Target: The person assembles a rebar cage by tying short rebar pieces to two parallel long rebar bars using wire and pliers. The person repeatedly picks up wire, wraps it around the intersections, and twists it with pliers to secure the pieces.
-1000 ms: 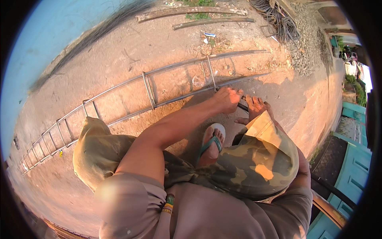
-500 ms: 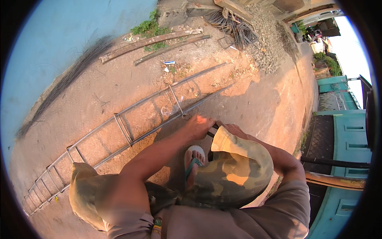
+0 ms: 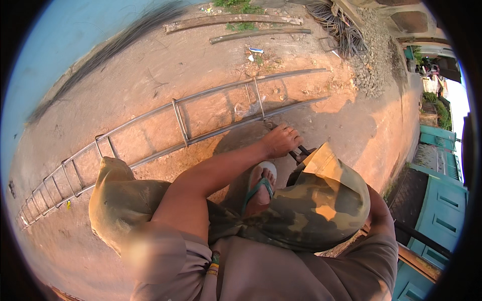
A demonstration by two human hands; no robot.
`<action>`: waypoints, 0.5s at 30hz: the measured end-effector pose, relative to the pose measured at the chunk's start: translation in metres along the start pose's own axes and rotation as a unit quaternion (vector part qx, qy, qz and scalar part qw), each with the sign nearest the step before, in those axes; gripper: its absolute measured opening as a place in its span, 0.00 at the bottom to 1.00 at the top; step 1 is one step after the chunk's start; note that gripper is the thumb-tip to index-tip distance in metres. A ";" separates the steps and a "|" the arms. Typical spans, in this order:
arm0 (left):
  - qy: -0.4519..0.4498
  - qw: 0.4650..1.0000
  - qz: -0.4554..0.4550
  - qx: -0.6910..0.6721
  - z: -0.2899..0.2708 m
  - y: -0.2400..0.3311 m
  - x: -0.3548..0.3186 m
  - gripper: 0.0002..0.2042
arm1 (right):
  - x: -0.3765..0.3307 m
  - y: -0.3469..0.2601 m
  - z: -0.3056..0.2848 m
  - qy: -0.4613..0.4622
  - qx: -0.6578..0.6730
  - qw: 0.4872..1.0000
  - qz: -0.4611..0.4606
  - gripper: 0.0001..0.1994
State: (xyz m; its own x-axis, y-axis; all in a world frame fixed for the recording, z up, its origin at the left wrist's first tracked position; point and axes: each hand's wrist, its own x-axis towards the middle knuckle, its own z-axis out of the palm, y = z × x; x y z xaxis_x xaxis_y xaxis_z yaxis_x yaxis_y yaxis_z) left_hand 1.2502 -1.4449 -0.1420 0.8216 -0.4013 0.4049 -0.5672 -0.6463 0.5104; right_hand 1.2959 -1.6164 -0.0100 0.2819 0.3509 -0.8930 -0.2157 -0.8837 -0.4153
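Rebar cage [image 3: 175, 125], a long ladder-like frame of two parallel rods with about seven crosswise ties visible, runs from lower left to upper centre on bare dirt; compared with a moment ago it sits lower and farther left in the frame, since the head has swung. One left hand [image 3: 281, 140] stays curled over the near rod at centre, fingers pressed together. One sandalled foot [image 3: 261, 188] stands just below it. Right hand is hidden behind the camouflage knee [image 3: 321, 205], so its fingers cannot be told.
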 end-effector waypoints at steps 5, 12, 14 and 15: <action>-0.217 0.963 -0.071 -0.142 -0.019 -0.016 0.045 0.12 | 0.001 -0.004 -0.002 0.311 -0.547 0.767 -0.129 0.19; 0.126 0.991 0.035 0.028 0.004 0.004 0.010 0.11 | 0.021 0.012 -0.012 0.098 -0.135 0.986 -0.002 0.13; 0.091 0.995 0.044 0.015 0.013 0.005 -0.001 0.11 | 0.018 0.009 -0.003 -0.040 0.142 0.988 0.049 0.12; 0.073 0.996 0.050 0.014 0.012 0.001 -0.002 0.11 | 0.016 0.011 0.002 -0.053 0.172 0.982 0.049 0.12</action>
State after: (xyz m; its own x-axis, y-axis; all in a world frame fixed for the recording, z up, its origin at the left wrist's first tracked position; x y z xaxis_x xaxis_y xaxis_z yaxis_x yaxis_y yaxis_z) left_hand 1.2488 -1.4526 -0.1512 0.7423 -0.3676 0.5602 -0.6429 -0.6263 0.4409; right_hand 1.2960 -1.6196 -0.0287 0.1498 0.3162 -0.9368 -0.5456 -0.7637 -0.3450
